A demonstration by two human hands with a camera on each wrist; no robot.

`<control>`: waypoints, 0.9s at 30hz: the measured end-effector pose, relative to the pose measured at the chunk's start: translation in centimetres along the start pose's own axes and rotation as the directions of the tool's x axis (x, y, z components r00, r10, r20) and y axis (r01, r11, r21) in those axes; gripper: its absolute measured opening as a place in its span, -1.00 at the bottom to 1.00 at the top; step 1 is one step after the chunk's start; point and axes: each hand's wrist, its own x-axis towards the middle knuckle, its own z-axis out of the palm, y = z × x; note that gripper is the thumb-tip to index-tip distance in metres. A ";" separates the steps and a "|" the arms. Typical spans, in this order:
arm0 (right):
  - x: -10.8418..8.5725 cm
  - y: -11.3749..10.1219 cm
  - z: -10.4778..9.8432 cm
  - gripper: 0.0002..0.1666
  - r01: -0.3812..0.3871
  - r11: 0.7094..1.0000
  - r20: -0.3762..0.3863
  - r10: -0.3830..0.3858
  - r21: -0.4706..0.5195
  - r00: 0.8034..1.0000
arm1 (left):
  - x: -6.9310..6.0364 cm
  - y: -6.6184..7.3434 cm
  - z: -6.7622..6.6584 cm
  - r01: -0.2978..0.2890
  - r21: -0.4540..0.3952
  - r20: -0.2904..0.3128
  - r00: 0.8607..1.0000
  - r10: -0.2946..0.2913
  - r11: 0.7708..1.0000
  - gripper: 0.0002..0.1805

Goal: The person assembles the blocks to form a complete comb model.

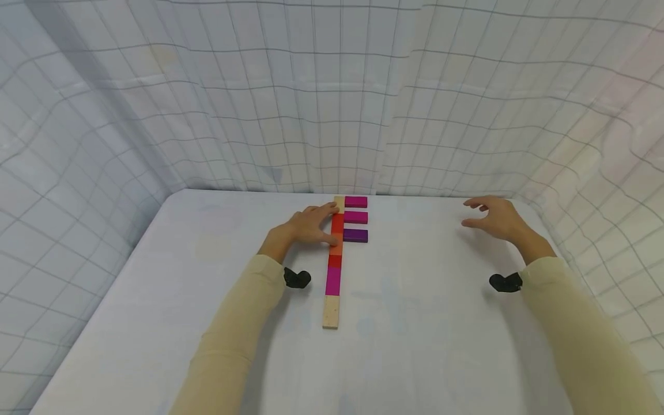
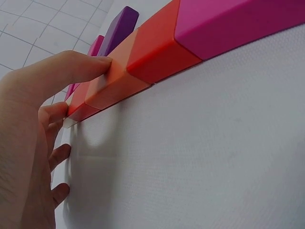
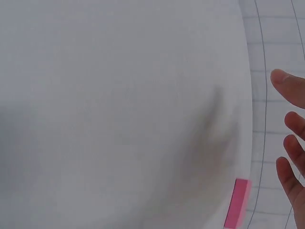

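Note:
A straight row of several flat blocks runs along the table, its long side toward my left hand (image 1: 306, 226). From far to near come a plain wooden block (image 1: 339, 200), a red block (image 1: 338, 221), an orange block (image 1: 337, 249), another red block (image 1: 335, 261), a magenta block (image 1: 334, 281) and a second wooden block (image 1: 331, 312). My left thumb rests on the orange block, while the index finger reaches the far wooden end. My right hand (image 1: 493, 218) hovers over the table's right side, fingers loosely bent, holding nothing.
Two magenta blocks (image 1: 355, 217) and a purple block (image 1: 355, 236) stick out sideways from the row's far right side, with gaps between them. The white table (image 1: 425, 323) is enclosed at back and sides by grid-patterned curtains (image 1: 342, 115).

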 end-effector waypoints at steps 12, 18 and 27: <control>-0.7 6.0 -1.7 -0.21 -0.121 0.992 -0.011 0.121 -0.032 0.993 | 0.1 -0.1 -0.2 -0.023 -0.019 0.000 1.000 0.023 1.000 0.04; -1.0 7.8 -1.2 -0.14 -0.150 0.989 0.004 0.150 -0.020 0.989 | 0.0 -0.3 -0.1 -0.014 -0.008 0.004 1.000 0.014 1.000 0.04; -1.1 8.6 0.5 -0.28 -0.213 0.976 -0.037 0.215 0.040 0.976 | 0.2 -0.4 0.1 -0.011 0.007 -0.002 1.000 0.011 1.000 0.03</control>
